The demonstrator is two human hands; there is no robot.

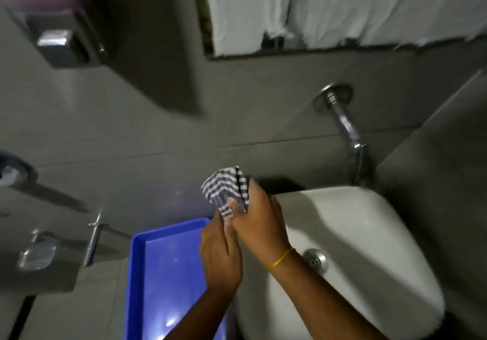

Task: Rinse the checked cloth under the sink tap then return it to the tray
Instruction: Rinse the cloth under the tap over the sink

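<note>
Grey tiled counter (79, 313), blue tray (168, 268) lying on it, just beside the white sink (369, 234)

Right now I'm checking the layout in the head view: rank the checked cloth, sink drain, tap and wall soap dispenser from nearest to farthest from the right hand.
1. Checked cloth: gripped in the right hand, with the left hand also on it.
2. Sink drain: in the basin, lower right.
3. Tap: on the wall, upper right.
4. Soap dispenser: far upper left.
</note>
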